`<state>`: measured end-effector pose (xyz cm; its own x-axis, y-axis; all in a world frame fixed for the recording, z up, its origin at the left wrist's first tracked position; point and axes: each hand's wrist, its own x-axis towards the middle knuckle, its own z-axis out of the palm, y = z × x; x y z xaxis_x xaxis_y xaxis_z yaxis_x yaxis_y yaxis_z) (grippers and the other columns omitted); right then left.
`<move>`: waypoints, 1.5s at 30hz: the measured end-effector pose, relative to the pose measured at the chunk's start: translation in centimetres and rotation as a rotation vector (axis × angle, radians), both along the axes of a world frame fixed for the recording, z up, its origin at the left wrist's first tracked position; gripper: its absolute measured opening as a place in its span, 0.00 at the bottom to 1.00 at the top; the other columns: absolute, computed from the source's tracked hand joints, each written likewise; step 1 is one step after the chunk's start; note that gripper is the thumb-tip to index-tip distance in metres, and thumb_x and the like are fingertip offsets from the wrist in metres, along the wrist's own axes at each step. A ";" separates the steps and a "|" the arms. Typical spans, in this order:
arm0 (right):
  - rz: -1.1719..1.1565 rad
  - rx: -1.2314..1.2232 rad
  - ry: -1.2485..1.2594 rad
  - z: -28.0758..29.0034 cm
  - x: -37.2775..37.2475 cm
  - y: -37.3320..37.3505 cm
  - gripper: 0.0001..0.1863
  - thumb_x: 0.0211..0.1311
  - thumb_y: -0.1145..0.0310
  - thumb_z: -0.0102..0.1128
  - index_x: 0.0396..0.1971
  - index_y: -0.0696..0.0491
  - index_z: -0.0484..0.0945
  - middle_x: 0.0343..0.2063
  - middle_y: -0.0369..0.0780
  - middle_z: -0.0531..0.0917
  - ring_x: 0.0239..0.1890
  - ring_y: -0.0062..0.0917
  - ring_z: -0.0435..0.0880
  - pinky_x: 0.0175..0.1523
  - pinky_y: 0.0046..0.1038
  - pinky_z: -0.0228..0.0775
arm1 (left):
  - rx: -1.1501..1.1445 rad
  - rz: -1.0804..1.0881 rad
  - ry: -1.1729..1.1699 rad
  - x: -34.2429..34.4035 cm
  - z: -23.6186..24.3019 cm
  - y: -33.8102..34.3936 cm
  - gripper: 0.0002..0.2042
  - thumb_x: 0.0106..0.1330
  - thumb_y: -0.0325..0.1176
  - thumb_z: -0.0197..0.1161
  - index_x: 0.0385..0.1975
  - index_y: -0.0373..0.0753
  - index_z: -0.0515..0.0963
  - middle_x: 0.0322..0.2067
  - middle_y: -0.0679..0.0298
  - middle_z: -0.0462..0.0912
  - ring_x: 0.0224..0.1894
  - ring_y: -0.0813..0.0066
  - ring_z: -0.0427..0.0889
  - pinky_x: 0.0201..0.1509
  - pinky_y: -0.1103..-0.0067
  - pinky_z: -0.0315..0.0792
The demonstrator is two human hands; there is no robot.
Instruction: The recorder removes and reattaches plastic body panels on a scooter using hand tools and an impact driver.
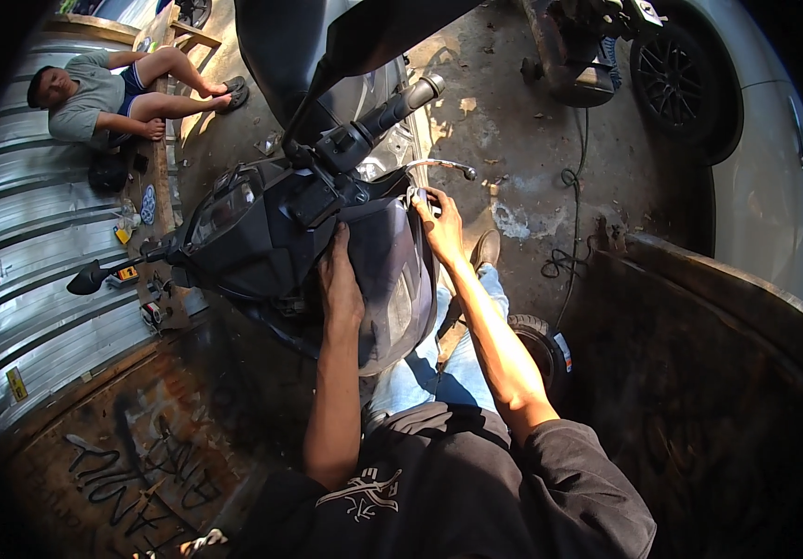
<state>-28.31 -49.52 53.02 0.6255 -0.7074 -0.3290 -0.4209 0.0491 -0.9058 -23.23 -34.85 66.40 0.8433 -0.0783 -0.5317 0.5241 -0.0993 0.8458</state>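
the left hand (339,284) lies flat, fingers stretched and grasping nothing, on the dark front panel (387,270) of a scooter (261,233), just under the handlebar cover. the right hand (440,222) curls its fingers over the panel's upper right edge, pinching that rim, just beneath the brake lever (443,166) and the black grip (401,104). a person sits at the top left by a corrugated shutter (38,270).
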 end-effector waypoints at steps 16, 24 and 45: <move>-0.293 -0.363 -0.076 14.1 1.9 7.1 0.26 0.51 0.64 0.77 0.45 0.59 0.73 0.39 0.51 0.74 0.43 0.48 0.74 0.49 0.43 0.68 | -0.408 0.055 0.207 2.6 -2.4 0.1 0.16 0.60 0.34 0.73 0.46 0.38 0.82 0.46 0.65 0.83 0.50 0.75 0.80 0.60 0.77 0.70; -0.409 -0.495 -0.063 12.5 2.9 7.2 0.20 0.58 0.61 0.72 0.38 0.59 0.74 0.34 0.49 0.77 0.38 0.46 0.76 0.46 0.41 0.67 | -0.192 0.074 0.126 2.5 -2.3 -0.5 0.27 0.57 0.38 0.74 0.55 0.34 0.78 0.56 0.61 0.78 0.60 0.69 0.73 0.69 0.75 0.60; -0.327 -0.292 -0.168 10.7 0.2 4.8 0.18 0.61 0.59 0.68 0.41 0.56 0.75 0.36 0.47 0.77 0.41 0.44 0.77 0.46 0.42 0.71 | -0.379 -0.094 0.324 3.0 -2.9 0.2 0.27 0.68 0.46 0.64 0.59 0.30 0.74 0.58 0.57 0.78 0.58 0.66 0.78 0.66 0.73 0.67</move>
<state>-28.08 -44.71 63.70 0.3815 -0.9244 0.0002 -0.2721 -0.1125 -0.9557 -20.25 -34.62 63.48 0.6199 -0.3841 -0.6843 0.7691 0.1244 0.6269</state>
